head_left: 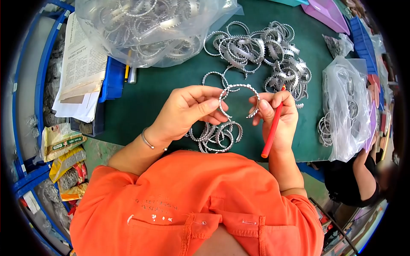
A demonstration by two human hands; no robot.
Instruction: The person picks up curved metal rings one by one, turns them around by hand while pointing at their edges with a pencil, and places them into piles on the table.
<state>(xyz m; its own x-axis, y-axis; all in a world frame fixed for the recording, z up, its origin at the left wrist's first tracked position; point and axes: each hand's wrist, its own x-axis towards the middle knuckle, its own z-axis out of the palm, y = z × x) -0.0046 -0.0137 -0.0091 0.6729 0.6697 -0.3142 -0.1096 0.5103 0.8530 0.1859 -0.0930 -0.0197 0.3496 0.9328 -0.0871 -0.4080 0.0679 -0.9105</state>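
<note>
Over the table, a silver open cuff bangle (pixel 239 86) is held up between both hands, its gap facing my body. My left hand (pixel 188 110) pinches its left side between thumb and fingers. On the other side, my right hand (pixel 279 114) steadies the right end with thumb and forefinger. That same hand also grips a red pen (pixel 273 128), tip pointing away from me. Just below the hands lies a small heap of bangles (pixel 218 137). Beyond them spreads a larger pile of silver bangles (pixel 273 51). One loose bangle (pixel 213 74) lies partly behind the left hand.
A clear plastic bag full of bangles (pixel 162 34) sits at the back left. Papers (pixel 83 68) rest by a blue bin (pixel 113 79). Another bag with bangles (pixel 348 102) lies on the right, near another person's arm (pixel 365 175). A purple tray (pixel 326 15) stands at the back right.
</note>
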